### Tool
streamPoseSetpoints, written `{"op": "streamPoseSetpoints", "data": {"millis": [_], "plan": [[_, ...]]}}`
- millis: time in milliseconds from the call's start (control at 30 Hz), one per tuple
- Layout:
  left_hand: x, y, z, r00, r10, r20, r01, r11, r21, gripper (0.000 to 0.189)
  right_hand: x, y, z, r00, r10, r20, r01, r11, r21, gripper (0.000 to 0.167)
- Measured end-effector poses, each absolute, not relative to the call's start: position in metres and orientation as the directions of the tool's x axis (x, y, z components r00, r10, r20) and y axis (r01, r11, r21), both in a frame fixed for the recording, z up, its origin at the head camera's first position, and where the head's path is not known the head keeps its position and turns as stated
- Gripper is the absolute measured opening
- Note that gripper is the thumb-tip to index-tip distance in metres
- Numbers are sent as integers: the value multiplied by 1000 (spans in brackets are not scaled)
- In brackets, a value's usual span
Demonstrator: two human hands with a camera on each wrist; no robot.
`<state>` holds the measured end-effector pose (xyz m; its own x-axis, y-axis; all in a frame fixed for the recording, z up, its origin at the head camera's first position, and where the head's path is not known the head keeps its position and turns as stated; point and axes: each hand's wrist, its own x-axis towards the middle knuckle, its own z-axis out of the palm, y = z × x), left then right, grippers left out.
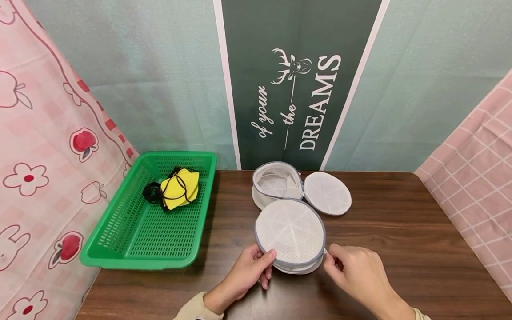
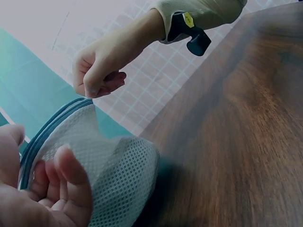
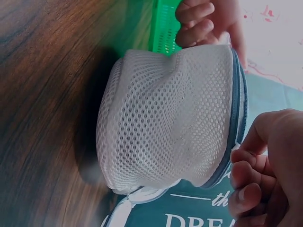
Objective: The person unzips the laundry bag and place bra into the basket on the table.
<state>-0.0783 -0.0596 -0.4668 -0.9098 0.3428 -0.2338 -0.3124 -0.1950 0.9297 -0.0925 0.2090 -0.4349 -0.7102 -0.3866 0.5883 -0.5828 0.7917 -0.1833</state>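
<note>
A round white mesh laundry bag with grey edging stands on the table, its lid lying over the top. My left hand grips its near left rim, thumb on the lid and the other fingers against the side. At the right edge, my right hand pinches the small zipper pull between thumb and curled forefinger. The right wrist view shows the bag's soft mesh side slightly creased and the zipper band along the rim. Behind it stands a second mesh bag, unzipped, its round lid folded out rightward.
A green plastic basket sits to the left, holding a yellow folded item with black cords and a black bundle. The wooden table meets a green printed curtain at the back. Pink cloths hang on both sides.
</note>
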Motion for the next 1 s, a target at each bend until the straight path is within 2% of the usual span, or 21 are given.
{"op": "streamPoseSetpoints", "data": {"millis": [167,267,333,767,1000], "plan": [[-74,-61,-469,-874,425,-235,-307,-111,945,22,-93,211,-436,-704,-375,603,-577,797,-178,28],[-72,-61,-470,-854,472,-218,-302,-108,947,19,-94,212,-437,-706,-371,603,-571,802,-175,29],[-72,-61,-471,-849,489,-202,-300,-131,945,23,-94,213,-437,-705,-369,606,-570,803,-174,29],[-80,-62,-472,-894,430,-121,-237,-228,944,45,-92,211,-438,-726,-361,585,-557,808,-191,32],[-81,-60,-470,-908,391,-149,-255,-234,938,33,-91,210,-437,-730,-373,572,-564,802,-197,33]]}}
